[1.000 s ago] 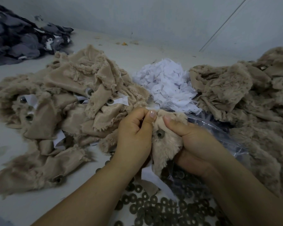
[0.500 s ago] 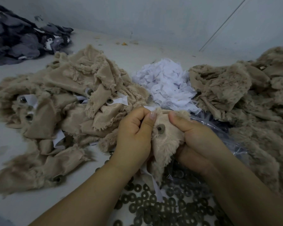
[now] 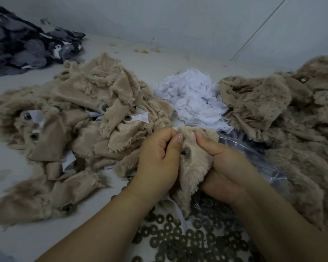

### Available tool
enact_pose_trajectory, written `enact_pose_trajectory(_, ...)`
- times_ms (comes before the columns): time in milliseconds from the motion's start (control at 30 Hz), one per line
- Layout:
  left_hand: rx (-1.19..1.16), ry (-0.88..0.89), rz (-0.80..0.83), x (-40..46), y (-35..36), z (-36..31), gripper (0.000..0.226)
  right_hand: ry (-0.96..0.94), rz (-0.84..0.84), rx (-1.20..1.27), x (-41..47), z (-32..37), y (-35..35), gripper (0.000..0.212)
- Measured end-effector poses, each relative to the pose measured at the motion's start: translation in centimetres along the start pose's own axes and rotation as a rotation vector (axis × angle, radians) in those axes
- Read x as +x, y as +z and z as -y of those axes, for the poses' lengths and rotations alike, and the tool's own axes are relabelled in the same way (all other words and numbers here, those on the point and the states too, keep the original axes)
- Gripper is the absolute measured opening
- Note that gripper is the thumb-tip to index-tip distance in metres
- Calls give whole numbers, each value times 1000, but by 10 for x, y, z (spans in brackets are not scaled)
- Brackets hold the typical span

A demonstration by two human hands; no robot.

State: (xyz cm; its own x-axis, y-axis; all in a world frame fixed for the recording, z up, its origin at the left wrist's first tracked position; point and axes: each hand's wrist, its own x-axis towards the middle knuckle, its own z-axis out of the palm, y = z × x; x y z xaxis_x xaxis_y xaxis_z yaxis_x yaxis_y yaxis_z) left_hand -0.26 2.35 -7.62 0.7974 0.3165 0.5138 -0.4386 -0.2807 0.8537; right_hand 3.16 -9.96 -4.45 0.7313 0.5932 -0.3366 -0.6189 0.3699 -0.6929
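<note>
hardly anything has shifted in the last second: the right hand (image 3: 225, 167) has slid its thumb a little further from the other thumb along the top edge of the plush piece (image 3: 195, 169), and both hands have kept their hold.

the tan plush piece is held up off the worktop (image 3: 11, 167), just in front of the white scrap heap (image 3: 193, 99), smooth backing towards the camera. a round disc (image 3: 187, 152) sits on that backing between the two thumbs. the left hand (image 3: 159, 159) is curled tight, pinching the piece's left edge, with its thumb pressed down right beside the disc. the right hand grips the other edge, thumb on top and fingers wrapped beneath the fur.

to the left of the scrap heap, touching it, lies a tangled pile of tan plush pieces (image 3: 80, 114), several carrying discs and white tabs. to the heap's right, another pile of tan plush (image 3: 292, 118) lies fur side up. a clear plastic bag (image 3: 254, 154) lies in front of the heap, under the right hand. nearer still, dark ring washers (image 3: 178, 237) are scattered across the worktop beneath both wrists. far to the heap's left and further back, well apart, lies a dark grey fabric heap (image 3: 23, 48).
</note>
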Motion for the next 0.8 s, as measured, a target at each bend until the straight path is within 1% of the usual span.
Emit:
enact_pose_trajectory(133, 5, 0, 7, -1, 0, 2, 33, -36, 12, -32, 0, 0, 0, 46)
enact_pose_trajectory(267, -145, -73, 43, -2, -1, 0, 36, -93, -14, -109, 1, -1, -3, 40)
enact_pose_trajectory(333, -157, -63, 59, -2, -1, -2, 43, -139, -27, -178, 0, -3, -2, 35)
enact_pose_trajectory(400, -140, -49, 36, -2, -1, -2, 45, -194, -41, -250, -1, -6, -1, 35)
enact_pose_trajectory(500, -149, -30, -5, -1, -2, 0, 43, -233, -55, -241, -1, -8, 0, 37)
enact_pose_trajectory(633, -232, -61, -41, -4, -1, -1, 43, -162, -14, -121, -2, -8, 4, 37)
enact_pose_trajectory(800, -208, -53, -77, -7, 4, 0, 42, -55, 1, -26, -3, -9, 7, 42)
